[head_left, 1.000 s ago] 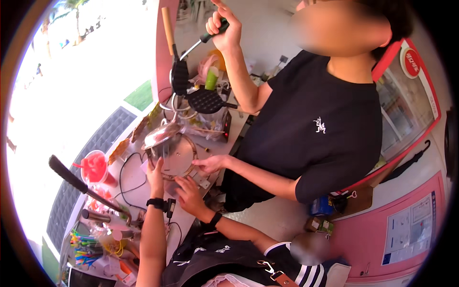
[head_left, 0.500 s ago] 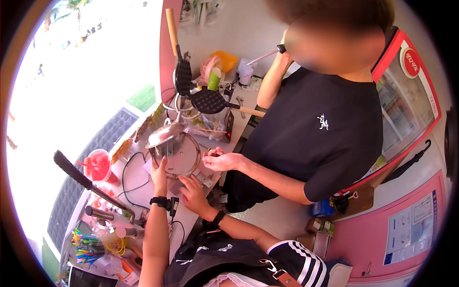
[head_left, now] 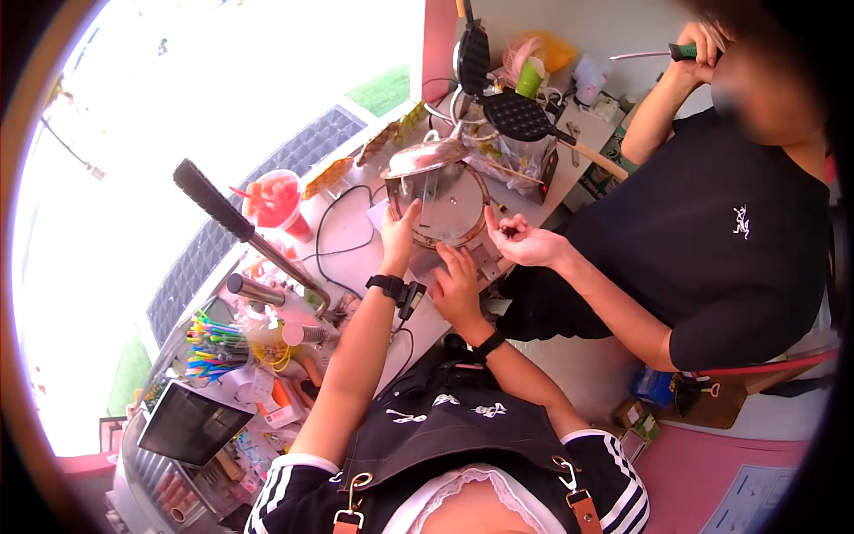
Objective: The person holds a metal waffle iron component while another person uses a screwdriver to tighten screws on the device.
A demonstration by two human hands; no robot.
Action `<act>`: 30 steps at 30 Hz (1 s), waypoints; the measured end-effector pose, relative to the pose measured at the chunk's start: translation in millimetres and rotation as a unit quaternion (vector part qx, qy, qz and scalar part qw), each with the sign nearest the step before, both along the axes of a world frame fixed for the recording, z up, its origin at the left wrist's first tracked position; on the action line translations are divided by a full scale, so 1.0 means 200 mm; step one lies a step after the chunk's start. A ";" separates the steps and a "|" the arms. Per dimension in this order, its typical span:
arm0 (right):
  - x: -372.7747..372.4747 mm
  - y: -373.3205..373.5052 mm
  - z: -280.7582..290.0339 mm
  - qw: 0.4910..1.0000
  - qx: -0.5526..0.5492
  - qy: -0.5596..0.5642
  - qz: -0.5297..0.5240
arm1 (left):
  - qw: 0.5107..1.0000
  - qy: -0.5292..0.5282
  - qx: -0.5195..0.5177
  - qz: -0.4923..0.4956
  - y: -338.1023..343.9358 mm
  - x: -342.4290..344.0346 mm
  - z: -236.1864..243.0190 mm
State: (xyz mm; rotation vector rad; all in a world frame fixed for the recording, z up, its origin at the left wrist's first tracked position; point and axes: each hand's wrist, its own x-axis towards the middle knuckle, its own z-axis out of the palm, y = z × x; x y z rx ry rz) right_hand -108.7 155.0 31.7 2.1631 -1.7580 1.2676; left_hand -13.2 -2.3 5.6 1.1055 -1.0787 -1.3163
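Observation:
A round metal-rimmed appliance (head_left: 487, 206), with a silver domed piece (head_left: 429, 158) at its far side, lies tilted on the white counter in front of me. I cannot make out its kind. My left hand (head_left: 398, 236) grips its left side, thumb raised along the wall. Against the near rim rest the fingertips of my right hand (head_left: 458, 287), its fingers apart and slightly bent. Just right of the rim, a co-worker's upturned hand (head_left: 534, 245) holds small dark pieces. The co-worker's other hand (head_left: 703, 44) has a screwdriver (head_left: 645, 56) raised high.
A waffle iron (head_left: 518, 116) with wooden handles stands open behind the appliance. To the left are a cup of red pieces (head_left: 274, 205), a long black-handled lever (head_left: 213, 200), colourful straws (head_left: 213, 347) and a dark screen (head_left: 194, 423). A black cable (head_left: 325, 254) crosses the counter.
The whole view has swung, so the counter sits farther right. My hands stay on the appliance. The co-worker's cupped hand now has a finger raised by the rim.

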 end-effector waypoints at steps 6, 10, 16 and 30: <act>0.00 0.00 0.00 1.000 -0.001 0.005 0.000 | 0.999 0.037 0.017 -0.025 0.00 0.01 0.00; -0.01 0.00 -0.01 1.000 -0.007 0.000 0.000 | 0.999 0.033 0.032 -0.020 0.03 -0.01 0.07; -0.01 -0.01 0.00 1.000 -0.009 0.004 0.003 | 0.999 0.043 0.020 -0.022 0.04 -0.01 0.10; -0.02 0.00 0.00 1.000 0.002 0.007 0.001 | 0.999 0.045 0.017 -0.012 0.07 -0.02 0.15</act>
